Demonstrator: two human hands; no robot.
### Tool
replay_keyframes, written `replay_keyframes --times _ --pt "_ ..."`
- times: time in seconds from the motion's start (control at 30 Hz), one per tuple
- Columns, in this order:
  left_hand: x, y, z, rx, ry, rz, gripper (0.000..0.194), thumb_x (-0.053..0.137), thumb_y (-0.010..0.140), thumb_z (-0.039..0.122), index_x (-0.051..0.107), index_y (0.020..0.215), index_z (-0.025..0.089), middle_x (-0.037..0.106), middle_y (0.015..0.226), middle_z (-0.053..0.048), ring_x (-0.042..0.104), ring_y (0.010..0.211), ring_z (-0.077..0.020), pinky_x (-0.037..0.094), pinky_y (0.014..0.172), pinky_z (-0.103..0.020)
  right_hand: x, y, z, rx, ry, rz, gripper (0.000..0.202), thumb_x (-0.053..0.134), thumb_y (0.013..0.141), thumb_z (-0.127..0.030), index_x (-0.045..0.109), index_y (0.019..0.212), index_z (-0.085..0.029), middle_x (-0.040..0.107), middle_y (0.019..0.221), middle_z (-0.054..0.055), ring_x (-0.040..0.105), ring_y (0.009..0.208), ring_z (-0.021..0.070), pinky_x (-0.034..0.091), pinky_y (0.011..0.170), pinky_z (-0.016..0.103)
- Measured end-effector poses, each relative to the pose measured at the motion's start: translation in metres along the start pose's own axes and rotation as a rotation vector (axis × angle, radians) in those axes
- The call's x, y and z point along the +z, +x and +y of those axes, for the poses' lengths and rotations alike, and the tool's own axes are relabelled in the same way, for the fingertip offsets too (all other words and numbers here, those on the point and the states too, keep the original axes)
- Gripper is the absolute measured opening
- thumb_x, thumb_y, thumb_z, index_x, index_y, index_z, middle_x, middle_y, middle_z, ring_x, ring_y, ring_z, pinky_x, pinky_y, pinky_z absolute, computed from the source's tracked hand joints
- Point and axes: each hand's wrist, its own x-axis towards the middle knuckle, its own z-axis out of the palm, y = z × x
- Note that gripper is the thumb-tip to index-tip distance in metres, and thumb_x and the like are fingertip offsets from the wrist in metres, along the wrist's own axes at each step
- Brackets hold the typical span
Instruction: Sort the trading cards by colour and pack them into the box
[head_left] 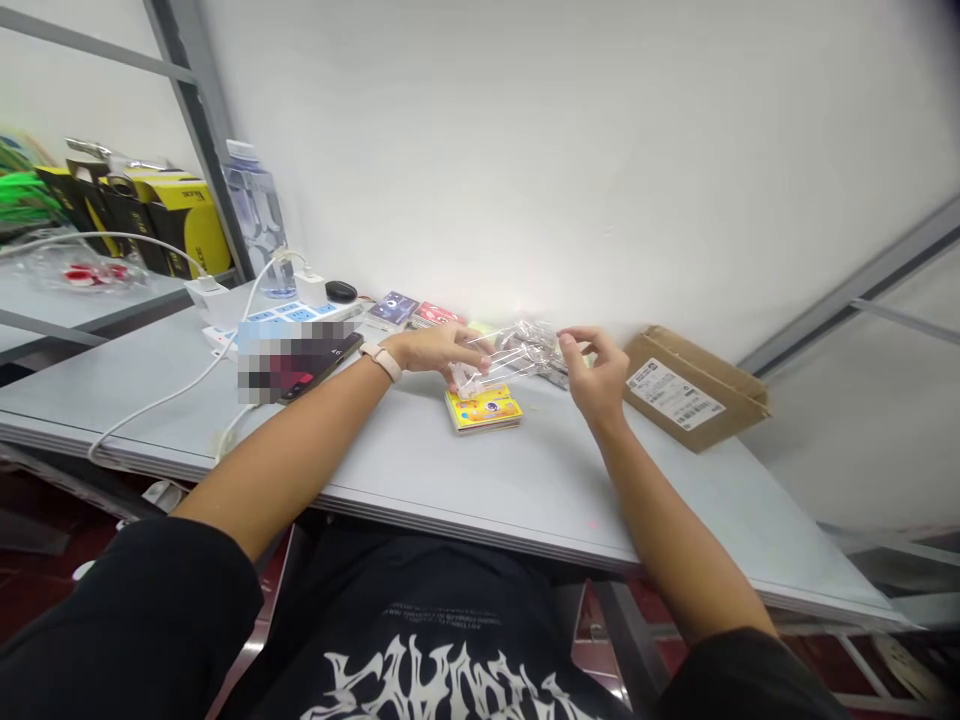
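Over the table's middle, my left hand [439,348] has its fingers closed on a piece of clear plastic wrap [504,367], just above a stack of yellow cards [487,411]. The wrap looks stretched in shiny lines toward my right hand [598,368], whose thumb and forefinger pinch near its far end. Where exactly the right fingertips meet the film is hard to see. The yellow stack lies flat on the table. Behind the wrap sits a crumpled heap of clear and greyish plastic [538,340], partly covered by it.
Dark blue cards [392,309] and red cards [435,314] lie near the wall. A cardboard box [694,385] leans at the right. On the left are a phone [330,362], power strip [300,315], white cables, black mouse [341,292] and water bottle [259,215].
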Motion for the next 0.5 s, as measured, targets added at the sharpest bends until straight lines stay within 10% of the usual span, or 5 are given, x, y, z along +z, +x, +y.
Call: replay_keyframes --times 0.3,0.5 --pt "-0.001 0.000 0.001 -0.017 0.025 0.002 0.048 0.092 0.074 0.041 0.083 0.116 0.020 0.078 0.102 -0.008 0.075 0.089 -0.0239 0.064 0.065 -0.028 0.007 0.003 0.007 0.353 0.284 -0.423 0.050 0.082 0.080 -0.068 0.077 0.092 -0.021 0.077 0.084 0.006 0.072 0.088 0.0236 0.059 0.088 0.038" --pt "-0.004 0.000 0.001 -0.013 -0.134 0.047 0.052 0.090 0.083 0.045 0.077 0.124 0.016 0.080 0.114 -0.013 0.071 0.072 -0.0162 0.061 0.061 -0.028 0.016 -0.001 0.020 0.559 0.501 -0.405 0.050 0.095 0.065 -0.064 0.074 0.076 -0.020 0.075 0.078 0.004 0.074 0.081 0.0193 0.062 0.076 0.032"
